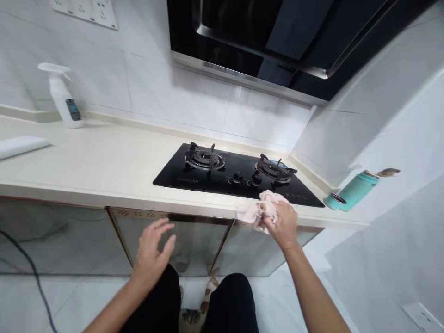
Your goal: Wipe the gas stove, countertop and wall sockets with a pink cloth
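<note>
Gripping pink cloth (251, 212) at front edge of worktop (104, 157), my right hand (285, 225); left hand (154, 247) empty, loosely spread; wiping seemingly unfinished.

Black trousers (239, 305) and pale footwear (209, 286) are worn, and both forearms (307, 282) are bare where they show.

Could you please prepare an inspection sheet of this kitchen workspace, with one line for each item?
Surface: pale counter, with a black gas stove set in it.
Job's things: pink cloth, crumpled, at the counter's front edge.
Clutter: white spray bottle, upright; white object at far left, unclear; turquoise container right of the stove.
Hands: right hand grips the cloth; left hand open, holding nothing.
Cables: dark cable, lower left, ends out of view.
Surroundings: range hood above; wall sockets upper left.
</note>
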Motion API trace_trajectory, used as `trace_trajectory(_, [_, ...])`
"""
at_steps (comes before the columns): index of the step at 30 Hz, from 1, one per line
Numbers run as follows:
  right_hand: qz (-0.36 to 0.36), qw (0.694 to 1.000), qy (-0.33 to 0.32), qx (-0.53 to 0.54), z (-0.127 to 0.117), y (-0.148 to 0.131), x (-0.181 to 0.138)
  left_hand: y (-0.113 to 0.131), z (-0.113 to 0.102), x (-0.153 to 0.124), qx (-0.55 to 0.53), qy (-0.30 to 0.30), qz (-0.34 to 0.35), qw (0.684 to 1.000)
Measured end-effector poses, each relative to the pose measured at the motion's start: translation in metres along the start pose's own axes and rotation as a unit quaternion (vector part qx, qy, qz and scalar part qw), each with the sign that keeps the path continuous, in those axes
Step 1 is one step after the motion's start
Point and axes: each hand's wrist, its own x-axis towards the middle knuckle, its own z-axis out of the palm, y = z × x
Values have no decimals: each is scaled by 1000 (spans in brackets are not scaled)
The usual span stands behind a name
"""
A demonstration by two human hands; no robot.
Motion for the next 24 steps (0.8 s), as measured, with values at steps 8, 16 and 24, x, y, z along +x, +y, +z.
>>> trace_trajectory(8, [68,984,-93,-135,-25,150,-37,-47,-48,123,207,-8,-73,976])
trace_trajectory(16, [-38,970,-191,-146,-34,70,-1,-75,-59,181,296,-179,-138,928])
trace_trajectory(24, [-191,967,-164,-27,0,-174,58,-91,-51,198,156,-181,-90,967])
